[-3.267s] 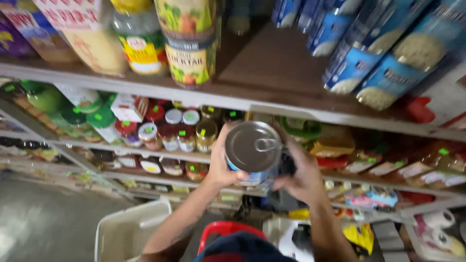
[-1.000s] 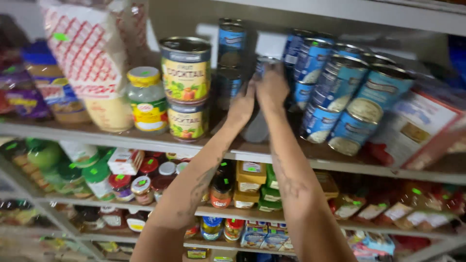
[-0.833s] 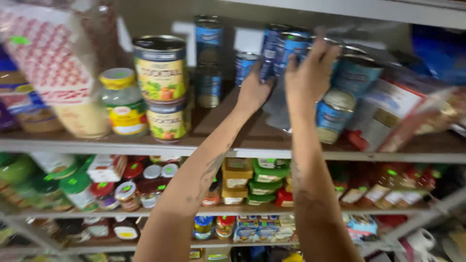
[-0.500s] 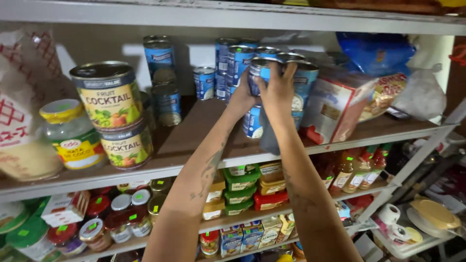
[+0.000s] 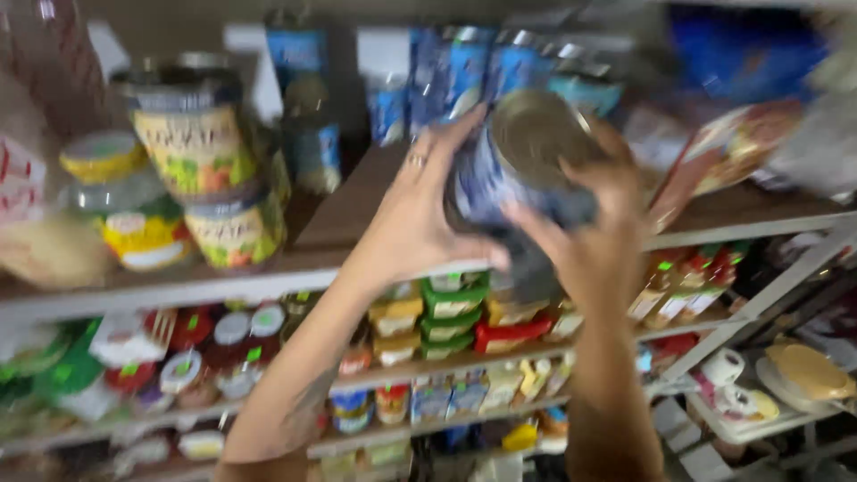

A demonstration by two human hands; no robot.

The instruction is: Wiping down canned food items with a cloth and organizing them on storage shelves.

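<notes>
Here the person's left hand (image 5: 420, 228) and right hand (image 5: 594, 241) together clasp a blue-labelled tin can (image 5: 518, 170), holding it in the air just in front of the upper shelf (image 5: 357, 214). The can is tipped so that its plain metal end faces the camera, which suggests a two-handed carry meant to steady a large, heavy tin. The left grip wraps the can's side, a ring showing on one finger; the right grip cups it from below and behind, thumb across the label. The picture is blurred, so finer finger contact cannot be told.

Beyond the hands, more blue cans (image 5: 464, 71) stand in a row at the back of the shelf, like with like. To the left, two fruit cocktail cans (image 5: 210, 178) are stacked one on the other, beside a glass jar with a yellow lid (image 5: 129, 201). On the shelves below sit small stacked tins (image 5: 451, 308) and jars (image 5: 210, 348).
</notes>
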